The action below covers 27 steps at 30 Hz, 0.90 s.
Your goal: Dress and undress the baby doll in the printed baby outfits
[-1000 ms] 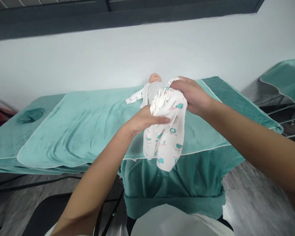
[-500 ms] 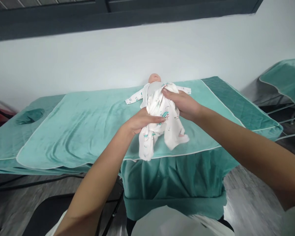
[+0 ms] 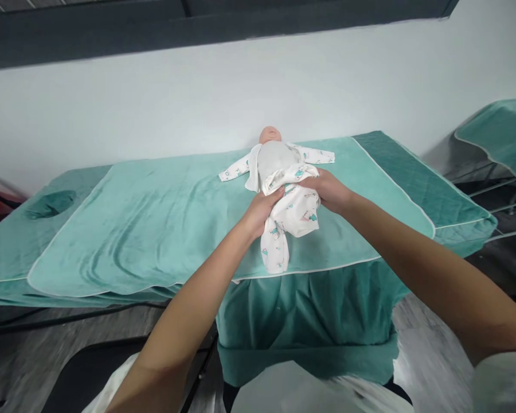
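The white printed pants [image 3: 296, 212] are lower now than a second ago, at six o'clock from the doll [image 3: 276, 159], whose far sleeve at two o'clock [image 3: 318, 155] has come into sight. At the pants' nine o'clock, the left hand [image 3: 260, 213] pinches the cloth, thumb on top; at two, the right hand [image 3: 330, 189] grips the waist, fingertips hidden. Underneath spreads a green sheet [image 3: 176, 223].

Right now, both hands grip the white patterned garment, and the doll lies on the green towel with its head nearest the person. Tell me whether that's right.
No: in the head view, the head of the doll is at the far side, by the wall. Left hand and right hand do grip the white patterned garment, and the doll lies on the green towel.
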### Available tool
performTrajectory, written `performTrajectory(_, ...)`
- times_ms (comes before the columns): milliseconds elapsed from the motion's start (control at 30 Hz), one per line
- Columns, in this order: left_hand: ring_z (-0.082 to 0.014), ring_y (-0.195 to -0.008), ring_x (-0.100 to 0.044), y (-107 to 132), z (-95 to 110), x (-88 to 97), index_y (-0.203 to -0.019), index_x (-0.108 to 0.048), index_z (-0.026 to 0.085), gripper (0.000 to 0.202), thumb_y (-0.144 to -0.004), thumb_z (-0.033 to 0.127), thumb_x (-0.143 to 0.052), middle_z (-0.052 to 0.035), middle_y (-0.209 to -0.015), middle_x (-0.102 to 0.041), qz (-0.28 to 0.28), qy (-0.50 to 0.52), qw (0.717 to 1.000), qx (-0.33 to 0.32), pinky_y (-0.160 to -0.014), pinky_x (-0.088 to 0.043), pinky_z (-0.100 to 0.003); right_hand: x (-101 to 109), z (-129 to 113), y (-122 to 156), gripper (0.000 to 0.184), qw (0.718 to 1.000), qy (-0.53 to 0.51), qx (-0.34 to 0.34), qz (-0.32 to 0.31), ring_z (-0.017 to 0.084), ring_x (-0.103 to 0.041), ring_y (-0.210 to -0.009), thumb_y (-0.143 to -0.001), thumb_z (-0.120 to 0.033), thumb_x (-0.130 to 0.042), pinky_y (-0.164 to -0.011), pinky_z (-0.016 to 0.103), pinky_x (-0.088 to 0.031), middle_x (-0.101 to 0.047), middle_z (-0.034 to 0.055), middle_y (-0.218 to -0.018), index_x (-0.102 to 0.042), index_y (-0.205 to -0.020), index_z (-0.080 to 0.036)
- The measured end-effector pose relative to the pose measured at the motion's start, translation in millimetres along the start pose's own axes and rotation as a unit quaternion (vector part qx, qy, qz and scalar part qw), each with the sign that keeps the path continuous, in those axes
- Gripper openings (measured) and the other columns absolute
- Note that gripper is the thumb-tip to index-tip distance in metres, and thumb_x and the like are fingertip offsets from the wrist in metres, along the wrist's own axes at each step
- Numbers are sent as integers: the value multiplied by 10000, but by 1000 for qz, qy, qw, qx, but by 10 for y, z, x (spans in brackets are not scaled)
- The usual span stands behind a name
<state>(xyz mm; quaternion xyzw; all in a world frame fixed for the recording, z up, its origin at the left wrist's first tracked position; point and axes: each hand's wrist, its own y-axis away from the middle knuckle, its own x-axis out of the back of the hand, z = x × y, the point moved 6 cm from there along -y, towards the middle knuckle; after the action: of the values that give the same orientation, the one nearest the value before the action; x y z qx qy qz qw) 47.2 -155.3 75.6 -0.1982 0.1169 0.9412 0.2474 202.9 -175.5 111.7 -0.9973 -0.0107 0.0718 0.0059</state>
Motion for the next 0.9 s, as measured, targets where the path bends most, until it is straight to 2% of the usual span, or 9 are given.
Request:
performTrajectory(133,-262,-925,-729,-176,-203,94,-1071,-745,131,377,-771,359,-767,-117,-1056,-781,50,-154,987,8,-822,-563,-354,306,504,55,542,997,55,-41,46,272,-703,-921,-632,-421,-877,-757,342,-565,-748,95,-1083,-745,-1079,-147)
performTrajectory(200,-264,-938,-728,-278,-270,96,-1057,-748,126,307,-859,338,-649,-119,-1056,-779,63,-312,948,2,-816,-552,-343,417,761,122,496,982,164,-67,64,300,-706,-911,-674,-459,-834,-768,379,-567,-761,88,-1011,-756,-1052,-147)
performTrajectory(267,-271,-984,-724,-373,-318,50,-1053,-749,121,313,-919,320,-548,-133,-1075,-773,58,-459,887,-2,-836,-538,-339,497,932,183,433,961,252,-63,97,328,-701,-942,-721,-452,-787,-823,422,-562,-764,84,-980,-760,-1029,-149)
performTrajectory(333,-296,-1065,-706,-441,-348,-16,-1046,-750,115,313,-928,309,-534,-162,-1112,-761,44,-539,841,-3,-887,-518,-349,534,1022,224,413,947,288,-41,135,342,-680,-1046,-774,-419,-735,-924,455,-535,-755,87,-1070,-743,-1092,-156)
performTrajectory(433,-341,-1153,-669,-462,-352,-105,-1036,-751,104,296,-908,312,-583,-214,-1160,-735,34,-580,814,1,-941,-489,-376,534,1080,257,448,937,304,-11,174,344,-625,-1190,-835,-386,-665,-1024,474,-482,-701,105,-1242,-686,-1224,-164)
performTrajectory(600,-342,-1151,-670,-363,-335,-249,-1136,-725,126,395,-958,403,-505,-205,-1203,-722,-45,-671,740,7,-927,-491,-376,521,1159,293,421,931,308,11,196,339,-643,-1167,-861,-394,-615,-994,456,-501,-706,121,-1225,-677,-1211,-168)
performTrajectory(633,-338,-1168,-664,-346,-325,-261,-1162,-716,133,397,-962,398,-498,-194,-1229,-715,-60,-673,737,9,-936,-488,-374,524,1179,303,427,930,306,14,201,342,-644,-1164,-864,-406,-607,-988,459,-505,-707,122,-1222,-675,-1213,-170)
performTrajectory(700,-329,-1203,-647,-323,-304,-268,-1187,-710,149,379,-955,375,-512,-165,-1276,-704,-82,-639,765,15,-958,-479,-369,531,1220,322,451,930,303,20,208,354,-640,-1170,-870,-445,-595,-984,475,-507,-707,125,-1219,-672,-1221,-172)
performTrajectory(900,-278,-1052,-698,-249,-313,-172,-1143,-731,159,395,-851,419,-673,-93,-1140,-763,-76,-394,913,75,-864,-523,-333,531,1246,353,519,952,231,83,184,298,-612,-1238,-888,-565,-571,-1067,437,-482,-676,88,-1298,-675,-1247,-204)
